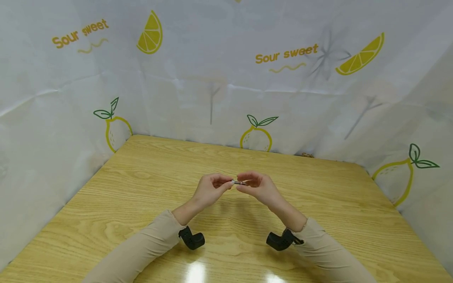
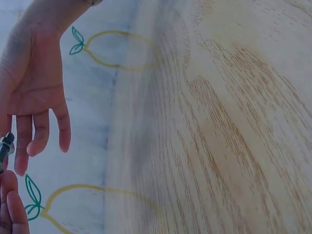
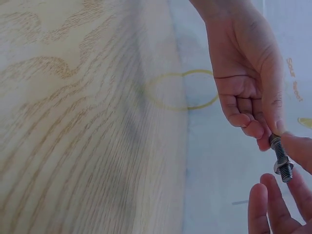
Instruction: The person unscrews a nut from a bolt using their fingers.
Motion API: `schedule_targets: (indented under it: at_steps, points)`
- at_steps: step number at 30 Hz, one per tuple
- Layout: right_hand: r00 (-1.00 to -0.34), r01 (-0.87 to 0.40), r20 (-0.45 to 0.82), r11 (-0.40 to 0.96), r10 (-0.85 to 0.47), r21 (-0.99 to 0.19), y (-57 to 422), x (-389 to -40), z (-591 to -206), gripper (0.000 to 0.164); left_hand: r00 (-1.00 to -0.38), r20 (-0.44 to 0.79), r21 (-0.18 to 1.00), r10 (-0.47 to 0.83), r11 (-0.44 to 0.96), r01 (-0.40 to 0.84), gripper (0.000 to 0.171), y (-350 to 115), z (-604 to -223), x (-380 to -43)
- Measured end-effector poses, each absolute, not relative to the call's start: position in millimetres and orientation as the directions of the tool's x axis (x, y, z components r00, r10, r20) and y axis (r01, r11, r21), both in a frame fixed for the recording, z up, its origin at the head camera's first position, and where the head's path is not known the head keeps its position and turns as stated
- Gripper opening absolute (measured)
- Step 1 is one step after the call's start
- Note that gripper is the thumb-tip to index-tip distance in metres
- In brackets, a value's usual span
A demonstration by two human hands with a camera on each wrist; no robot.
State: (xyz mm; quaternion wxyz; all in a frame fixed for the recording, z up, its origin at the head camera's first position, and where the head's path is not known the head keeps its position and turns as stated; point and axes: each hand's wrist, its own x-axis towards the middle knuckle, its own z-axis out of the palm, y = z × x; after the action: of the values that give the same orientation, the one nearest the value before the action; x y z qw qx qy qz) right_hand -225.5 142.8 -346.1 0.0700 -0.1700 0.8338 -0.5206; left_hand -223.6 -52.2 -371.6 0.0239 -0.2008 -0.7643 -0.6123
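A small metal bolt is held level above the table, between the two hands. My left hand pinches one end between thumb and fingers. In the right wrist view a nut sits on the threaded bolt, near its free end. My right hand has its fingers spread loosely around that free end. Its fingers stand apart from the nut; whether one digit beside the shank touches it I cannot tell. The left wrist view cuts off most of the bolt at its edge.
The wood-grain table lies under both hands. A white curtain with lemon prints rises along its back and sides. Black wrist cameras hang inward from both beige sleeves. Light glares on the near table edge.
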Motion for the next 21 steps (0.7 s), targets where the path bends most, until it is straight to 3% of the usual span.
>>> schedule_targets:
  at_steps: [10, 21]
  points:
    - [-0.926, -0.214, 0.051, 0.408, -0.375, -0.888, 142.0, -225.6, -346.5, 0.028, -0.917, 0.287, 0.923, 0.276, 0.177, 0.342, 0.023, -52.1, -371.9, -222.9]
    - [-0.921, -0.195, 0.013, 0.433, -0.389, -0.880, 141.7, -226.0, -345.0, 0.038, -0.924, 0.277, 0.927, 0.265, 0.178, 0.329, 0.023, -51.8, -371.1, -222.5]
